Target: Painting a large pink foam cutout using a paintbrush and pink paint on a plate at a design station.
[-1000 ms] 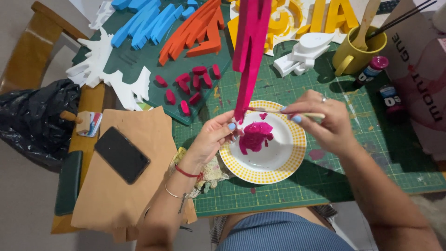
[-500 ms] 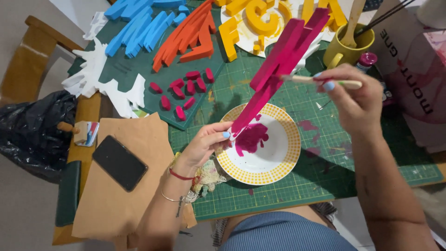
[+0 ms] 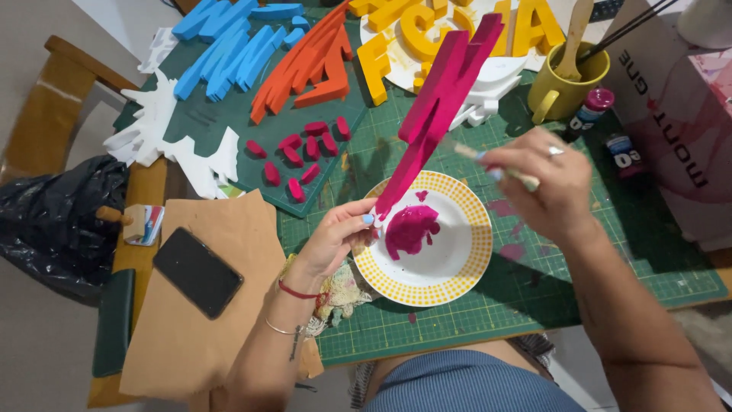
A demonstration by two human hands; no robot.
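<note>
My left hand (image 3: 339,236) pinches the lower tip of a long magenta foam letter piece (image 3: 441,103), held tilted up and to the right above a white plate with a yellow dotted rim (image 3: 465,275). A puddle of magenta paint (image 3: 409,229) lies in the plate. My right hand (image 3: 545,179) grips a thin paintbrush (image 3: 469,152) whose tip touches the side of the foam piece.
Blue (image 3: 221,46), orange (image 3: 305,65) and yellow (image 3: 412,38) foam letters and small magenta pieces (image 3: 301,149) lie on the green cutting mat (image 3: 534,305). A yellow mug (image 3: 560,88) holds brushes. Small paint bottles (image 3: 591,107), a black phone (image 3: 198,271) on brown paper, a black bag (image 3: 53,221).
The foam piece has swung from nearly upright to leaning right. My right hand lifted the brush off the plate and brought it to the piece's side.
</note>
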